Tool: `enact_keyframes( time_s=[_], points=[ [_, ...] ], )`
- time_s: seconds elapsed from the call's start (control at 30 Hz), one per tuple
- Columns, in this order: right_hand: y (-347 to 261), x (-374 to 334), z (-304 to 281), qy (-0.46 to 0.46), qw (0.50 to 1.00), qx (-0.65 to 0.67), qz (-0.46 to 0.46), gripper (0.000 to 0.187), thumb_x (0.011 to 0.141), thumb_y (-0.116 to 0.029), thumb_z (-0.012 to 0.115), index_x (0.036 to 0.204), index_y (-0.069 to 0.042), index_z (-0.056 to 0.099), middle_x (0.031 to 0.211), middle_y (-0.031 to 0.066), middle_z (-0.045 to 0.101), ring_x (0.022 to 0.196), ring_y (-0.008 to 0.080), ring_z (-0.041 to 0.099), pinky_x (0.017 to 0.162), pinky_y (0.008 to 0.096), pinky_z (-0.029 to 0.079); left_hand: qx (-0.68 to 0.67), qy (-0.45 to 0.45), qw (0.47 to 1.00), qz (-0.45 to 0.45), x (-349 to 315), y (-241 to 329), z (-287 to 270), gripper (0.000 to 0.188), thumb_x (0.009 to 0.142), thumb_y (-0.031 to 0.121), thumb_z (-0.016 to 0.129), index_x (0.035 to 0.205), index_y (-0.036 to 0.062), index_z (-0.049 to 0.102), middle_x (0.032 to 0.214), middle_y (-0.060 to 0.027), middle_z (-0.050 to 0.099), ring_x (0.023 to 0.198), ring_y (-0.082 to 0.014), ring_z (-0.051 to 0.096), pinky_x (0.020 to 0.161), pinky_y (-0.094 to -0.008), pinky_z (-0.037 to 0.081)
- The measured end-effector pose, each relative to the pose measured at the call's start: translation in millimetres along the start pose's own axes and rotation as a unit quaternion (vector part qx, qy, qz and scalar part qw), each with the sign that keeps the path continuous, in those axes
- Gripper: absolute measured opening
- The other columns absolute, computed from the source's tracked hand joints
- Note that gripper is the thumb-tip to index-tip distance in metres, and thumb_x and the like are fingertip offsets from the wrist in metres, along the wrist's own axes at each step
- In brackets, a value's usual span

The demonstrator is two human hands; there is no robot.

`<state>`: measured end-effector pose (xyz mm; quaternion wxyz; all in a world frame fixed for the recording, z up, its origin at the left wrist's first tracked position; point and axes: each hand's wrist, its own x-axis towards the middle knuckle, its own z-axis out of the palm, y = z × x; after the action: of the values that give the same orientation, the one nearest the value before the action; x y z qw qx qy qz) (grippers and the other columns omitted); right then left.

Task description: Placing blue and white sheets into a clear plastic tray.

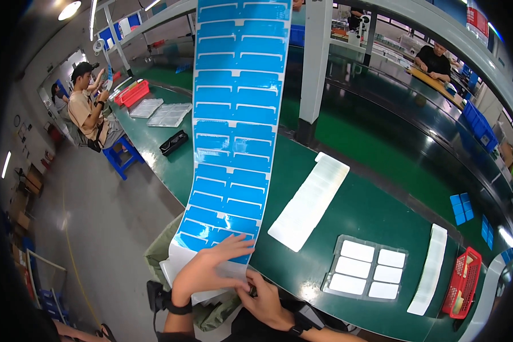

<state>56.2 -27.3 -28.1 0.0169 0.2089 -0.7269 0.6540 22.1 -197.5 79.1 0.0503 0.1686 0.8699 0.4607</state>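
A long strip of blue film pieces on white backing hangs from above and curves down to my hands. My left hand lies across its lower, bare white part, fingers stretched out and apart over the last blue pieces. Close beside it, my right hand is closed in a pinch at the strip's right edge. A small dark spot shows between its thumb and forefinger, too small to name. Dark bands with small boxes circle both wrists. Below my left hand, the strip's end is partly hidden.
On the green table lie a long white strip stack, a clear tray of white cards, a narrow white stack and a red basket. A black pouch lies farther left. A metal post stands behind; co-workers sit beyond.
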Motion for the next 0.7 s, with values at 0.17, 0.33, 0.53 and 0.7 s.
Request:
enact_keyframes(
  time_s=[0.17, 0.33, 0.53, 0.7],
  points=[
    [-11, 9, -5, 0.044, 0.999, 0.006, -0.013, 0.035, 0.095, -0.007, 0.080, 0.126, -0.004, 0.065, 0.080, 0.0103, 0.068, 0.063, 0.0150, 0.064, 0.059, 0.0285, 0.052, 0.095, 0.078, 0.992, -0.016, -17, -3, -8, 0.033, 0.079, 0.005, 0.087, 0.112, 0.0019, 0.080, 0.118, -0.0108, 0.080, 0.117, -0.0314, 0.074, 0.103, -0.0404, 0.058],
    [-12, 6, -6, 0.000, 0.999, 0.032, 0.008, 0.033, 0.097, -0.009, 0.078, 0.127, -0.003, 0.065, 0.083, 0.0135, 0.073, 0.064, 0.0192, 0.068, 0.061, 0.0302, 0.054, -0.046, 0.030, 0.998, -0.007, -22, -37, -30, 0.018, 0.082, 0.001, 0.084, 0.099, -0.0013, 0.082, 0.107, -0.0129, 0.082, 0.102, -0.0281, 0.079, 0.092, -0.0359, 0.062],
    [-4, -4, -15, -0.031, 0.997, 0.046, 0.057, 0.032, 0.100, -0.009, 0.073, 0.130, -0.002, 0.063, 0.088, 0.0189, 0.076, 0.072, 0.0306, 0.074, 0.066, 0.0354, 0.057, -0.268, 0.215, 0.939, -0.011, -19, -43, -79, 0.013, 0.084, -0.009, 0.078, 0.097, -0.0076, 0.079, 0.102, -0.0271, 0.078, 0.094, -0.0280, 0.079, 0.084, -0.0374, 0.063],
    [-3, 0, -17, -0.012, 0.999, 0.030, 0.019, 0.036, 0.099, -0.011, 0.078, 0.129, 0.002, 0.065, 0.092, 0.0167, 0.076, 0.073, 0.0177, 0.073, 0.064, 0.0301, 0.055, 0.070, 0.054, 0.996, -0.004, -15, -10, -54, 0.039, 0.076, 0.007, 0.091, 0.113, 0.0021, 0.081, 0.115, -0.0095, 0.081, 0.113, -0.0268, 0.074, 0.102, -0.0418, 0.057]
  ],
)
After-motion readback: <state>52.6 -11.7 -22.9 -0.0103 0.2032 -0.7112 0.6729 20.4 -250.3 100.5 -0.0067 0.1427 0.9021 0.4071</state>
